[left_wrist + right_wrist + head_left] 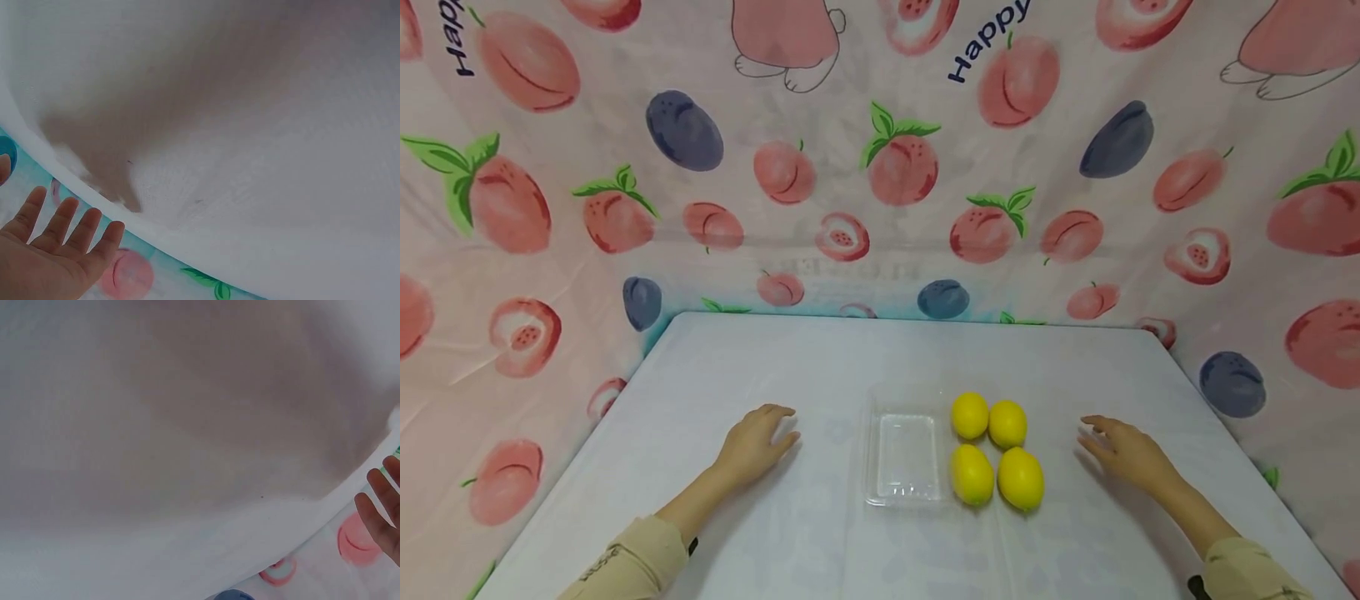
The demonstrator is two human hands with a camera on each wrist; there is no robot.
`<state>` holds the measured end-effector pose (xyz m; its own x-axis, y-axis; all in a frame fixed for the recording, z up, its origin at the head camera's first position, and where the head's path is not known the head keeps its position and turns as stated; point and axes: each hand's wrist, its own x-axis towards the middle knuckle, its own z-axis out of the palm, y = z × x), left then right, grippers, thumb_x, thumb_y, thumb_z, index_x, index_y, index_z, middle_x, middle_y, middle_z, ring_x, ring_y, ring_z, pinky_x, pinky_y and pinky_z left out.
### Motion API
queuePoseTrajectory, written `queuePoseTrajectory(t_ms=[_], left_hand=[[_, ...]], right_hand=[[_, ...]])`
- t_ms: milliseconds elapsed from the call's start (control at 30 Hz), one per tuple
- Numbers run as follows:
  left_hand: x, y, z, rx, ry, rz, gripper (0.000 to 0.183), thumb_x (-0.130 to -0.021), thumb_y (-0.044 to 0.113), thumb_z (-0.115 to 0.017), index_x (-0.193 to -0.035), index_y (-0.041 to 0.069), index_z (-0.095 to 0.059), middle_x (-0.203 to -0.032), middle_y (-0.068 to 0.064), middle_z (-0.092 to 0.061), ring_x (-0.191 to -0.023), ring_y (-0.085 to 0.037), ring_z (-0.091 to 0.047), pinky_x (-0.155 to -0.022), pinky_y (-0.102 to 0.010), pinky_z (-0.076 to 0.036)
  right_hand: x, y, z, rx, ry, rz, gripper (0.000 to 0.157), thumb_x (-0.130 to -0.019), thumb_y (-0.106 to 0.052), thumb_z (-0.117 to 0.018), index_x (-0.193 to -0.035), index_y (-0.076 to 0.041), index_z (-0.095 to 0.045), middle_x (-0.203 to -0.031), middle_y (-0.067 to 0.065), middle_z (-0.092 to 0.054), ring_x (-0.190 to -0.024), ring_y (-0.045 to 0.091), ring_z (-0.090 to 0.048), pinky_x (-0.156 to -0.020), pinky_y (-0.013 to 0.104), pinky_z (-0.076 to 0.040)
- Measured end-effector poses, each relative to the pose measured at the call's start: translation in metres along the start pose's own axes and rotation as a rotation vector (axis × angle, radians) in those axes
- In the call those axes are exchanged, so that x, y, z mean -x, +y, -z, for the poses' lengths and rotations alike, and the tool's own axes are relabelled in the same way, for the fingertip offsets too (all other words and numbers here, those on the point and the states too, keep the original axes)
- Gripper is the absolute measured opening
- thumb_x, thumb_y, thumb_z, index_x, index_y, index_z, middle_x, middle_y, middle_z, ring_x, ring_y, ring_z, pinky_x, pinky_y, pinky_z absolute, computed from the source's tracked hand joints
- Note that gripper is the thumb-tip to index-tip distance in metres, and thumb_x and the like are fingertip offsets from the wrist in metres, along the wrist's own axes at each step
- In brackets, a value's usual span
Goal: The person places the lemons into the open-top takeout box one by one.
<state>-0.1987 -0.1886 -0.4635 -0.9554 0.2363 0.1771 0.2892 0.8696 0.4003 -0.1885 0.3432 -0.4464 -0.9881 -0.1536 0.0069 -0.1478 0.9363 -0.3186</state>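
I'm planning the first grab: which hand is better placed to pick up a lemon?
Probably the right hand: it is empty and nearer the yellow lemons, with nothing between. The left hand is empty too, but the clear tray lies between it and them.

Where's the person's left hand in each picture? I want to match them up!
Head: the left hand is in the lower left part, to the left of the clear plastic tray.
Left wrist: it's in the bottom left corner, fingers spread.
Right wrist: not in it; the fingers at the right edge belong to the right hand.
Shared landmark: the white tabletop meeting the fruit-print cloth.
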Motion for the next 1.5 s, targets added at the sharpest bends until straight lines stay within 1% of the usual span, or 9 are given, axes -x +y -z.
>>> queuePoseTrajectory(t_ms=[100,333,500,667,800,1033,1200,1333,1500], left_hand=[[-0.001,0.002,0.001,0.033,0.006,0.025,0.039,-0.088,0.027,-0.065,-0.120,0.005,-0.060,-0.123,-0.017,-0.060,-0.111,-0.037,-0.058,-0.090,-0.052,-0.049],[-0.003,0.005,0.002,0.079,0.025,0.077,0.037,-0.089,0.027,-0.063,-0.120,0.006,-0.061,-0.115,-0.015,-0.065,-0.105,-0.034,-0.061,-0.086,-0.049,-0.051],[-0.004,0.009,0.003,0.159,0.028,0.123,0.036,-0.089,0.025,-0.064,-0.119,0.005,-0.062,-0.113,-0.015,-0.065,-0.106,-0.035,-0.060,-0.087,-0.050,-0.050],[-0.006,0.013,0.006,0.263,0.041,0.136,0.034,-0.089,0.020,-0.064,-0.117,0.001,-0.062,-0.111,-0.017,-0.067,-0.105,-0.036,-0.061,-0.089,-0.051,-0.049],[-0.009,0.015,0.005,0.348,0.047,0.158,0.033,-0.089,0.018,-0.064,-0.117,0.000,-0.062,-0.106,-0.016,-0.068,-0.101,-0.035,-0.063,-0.087,-0.049,-0.051],[-0.014,0.020,-0.003,0.437,0.052,0.149,0.030,-0.088,0.013,-0.064,-0.114,-0.001,-0.063,-0.097,-0.014,-0.069,-0.094,-0.032,-0.066,-0.083,-0.043,-0.054],[-0.015,0.032,-0.007,0.480,0.032,0.156,0.029,-0.087,0.012,-0.065,-0.113,-0.002,-0.063,-0.093,-0.013,-0.070,-0.088,-0.029,-0.066,-0.078,-0.040,-0.055],[-0.016,0.042,-0.011,0.526,0.023,0.193,0.030,-0.086,0.010,-0.066,-0.113,-0.003,-0.063,-0.090,-0.014,-0.070,-0.082,-0.026,-0.067,-0.070,-0.034,-0.056],[-0.017,0.052,-0.016,0.672,-0.016,0.273,0.034,-0.086,0.006,-0.063,-0.118,-0.007,-0.059,-0.091,-0.018,-0.069,-0.071,-0.022,-0.065,-0.058,-0.028,-0.054]], right_hand=[[0.000,-0.002,0.002,-0.031,0.020,-0.006,0.044,-0.093,-0.029,-0.058,-0.121,0.005,-0.057,-0.110,0.029,-0.062,-0.097,0.045,-0.059,-0.079,0.058,-0.049],[0.002,-0.010,0.003,-0.080,0.067,-0.004,0.040,-0.092,-0.022,-0.060,-0.119,0.007,-0.056,-0.102,0.028,-0.064,-0.090,0.042,-0.061,-0.077,0.056,-0.051],[0.003,-0.016,0.005,-0.131,0.101,0.005,0.038,-0.092,-0.020,-0.060,-0.117,0.008,-0.055,-0.099,0.028,-0.064,-0.085,0.039,-0.064,-0.075,0.053,-0.053],[0.005,-0.023,0.009,-0.168,0.093,-0.017,0.038,-0.092,-0.020,-0.059,-0.118,0.008,-0.055,-0.101,0.028,-0.064,-0.085,0.039,-0.064,-0.076,0.052,-0.054],[0.005,-0.030,0.011,-0.184,0.077,-0.039,0.039,-0.093,-0.020,-0.058,-0.120,0.007,-0.054,-0.104,0.029,-0.063,-0.087,0.041,-0.063,-0.077,0.053,-0.053],[0.008,-0.040,0.012,-0.225,0.091,-0.003,0.038,-0.092,-0.020,-0.059,-0.120,0.007,-0.055,-0.103,0.029,-0.063,-0.085,0.039,-0.064,-0.075,0.052,-0.054],[0.010,-0.047,0.016,-0.247,0.026,-0.018,0.041,-0.093,-0.022,-0.059,-0.122,0.006,-0.054,-0.106,0.029,-0.063,-0.087,0.039,-0.064,-0.076,0.051,-0.054],[0.012,-0.057,0.020,-0.272,-0.040,-0.047,0.044,-0.093,-0.026,-0.058,-0.124,0.005,-0.052,-0.109,0.029,-0.062,-0.090,0.039,-0.064,-0.079,0.052,-0.053],[0.014,-0.064,0.014,-0.314,-0.063,-0.043,0.045,-0.092,-0.029,-0.060,-0.123,0.004,-0.054,-0.109,0.028,-0.062,-0.089,0.037,-0.064,-0.072,0.044,-0.056]])
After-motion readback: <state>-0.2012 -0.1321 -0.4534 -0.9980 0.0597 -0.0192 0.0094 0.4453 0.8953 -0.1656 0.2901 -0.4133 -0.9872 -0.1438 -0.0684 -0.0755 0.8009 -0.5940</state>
